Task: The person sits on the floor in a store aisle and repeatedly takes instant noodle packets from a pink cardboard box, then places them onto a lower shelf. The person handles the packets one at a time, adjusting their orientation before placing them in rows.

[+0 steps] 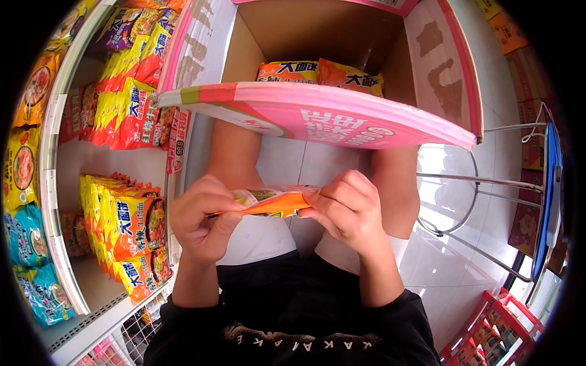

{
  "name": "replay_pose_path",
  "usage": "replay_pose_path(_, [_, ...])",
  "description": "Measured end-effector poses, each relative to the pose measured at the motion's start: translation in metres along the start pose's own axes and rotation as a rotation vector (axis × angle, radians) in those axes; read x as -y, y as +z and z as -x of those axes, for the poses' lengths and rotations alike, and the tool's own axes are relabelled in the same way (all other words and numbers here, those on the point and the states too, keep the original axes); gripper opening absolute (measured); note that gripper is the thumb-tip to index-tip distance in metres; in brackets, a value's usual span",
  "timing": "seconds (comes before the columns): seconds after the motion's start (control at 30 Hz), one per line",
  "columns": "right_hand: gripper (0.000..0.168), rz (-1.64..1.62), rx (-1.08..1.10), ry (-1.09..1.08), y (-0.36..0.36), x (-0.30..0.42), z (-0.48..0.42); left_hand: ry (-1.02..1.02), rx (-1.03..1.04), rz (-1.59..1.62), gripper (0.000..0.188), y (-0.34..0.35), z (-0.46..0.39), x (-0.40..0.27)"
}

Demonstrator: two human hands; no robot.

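Note:
Both hands pinch an orange instant-noodle packet (274, 203) by its two ends, above my lap. My left hand (203, 219) grips one end between thumb and fingers. At the other end, my right hand (345, 210) does the same with curled fingers. The packet is tilted, so mostly its edge and part of a food picture show. Beyond it a pink cardboard box (320, 116) stands with its flaps raised. Inside lie similar orange noodle packets (288, 71), partly hidden by the near flap.
A store shelf (114, 160) on the left carries rows of red packets (132, 114) and orange packets (137, 224). To the right stands a metal-framed rack (485, 180) on the tiled floor. A red display stand (494, 329) sits at the lower right.

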State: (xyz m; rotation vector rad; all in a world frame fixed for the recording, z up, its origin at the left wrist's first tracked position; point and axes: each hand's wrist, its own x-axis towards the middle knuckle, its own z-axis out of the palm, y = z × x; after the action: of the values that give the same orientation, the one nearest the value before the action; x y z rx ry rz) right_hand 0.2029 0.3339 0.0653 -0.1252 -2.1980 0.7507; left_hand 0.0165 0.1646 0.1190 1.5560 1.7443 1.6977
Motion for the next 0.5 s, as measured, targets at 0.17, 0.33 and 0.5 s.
replay_pose_path(0.17, [0.032,-0.034,-0.026,0.017,0.004,-0.001,0.003,-0.01,-0.011,-0.039,0.015,-0.002,0.001,0.006])
replay_pose_path(0.33, [0.034,-0.07,-0.055,0.058,0.006,-0.011,0.009,0.04,0.034,0.025,0.018,-0.002,0.005,0.009])
replay_pose_path(0.5, [0.036,-0.034,-0.151,0.064,0.022,-0.031,0.025,0.019,0.003,0.007,0.021,-0.006,0.003,0.009])
